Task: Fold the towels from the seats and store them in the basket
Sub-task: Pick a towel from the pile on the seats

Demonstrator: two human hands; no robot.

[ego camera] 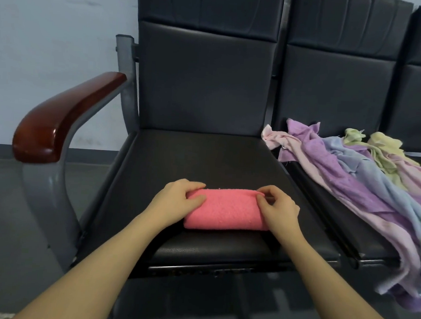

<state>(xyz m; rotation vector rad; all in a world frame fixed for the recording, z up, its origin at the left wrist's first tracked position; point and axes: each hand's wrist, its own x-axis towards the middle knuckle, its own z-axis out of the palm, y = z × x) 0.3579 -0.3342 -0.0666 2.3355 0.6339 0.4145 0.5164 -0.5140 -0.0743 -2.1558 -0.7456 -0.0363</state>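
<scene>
We see the folded pink towel (226, 210) lying on the near black seat (204, 159). Our left hand (178, 199) grips its left end, and our right hand (276, 208) pinches its right end. Unfolded pastel towels (364, 177) are heaped on the next seat.

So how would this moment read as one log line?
step: folding | pink towel on seat | both hands grip its ends | pile waiting | basket unseen
</scene>
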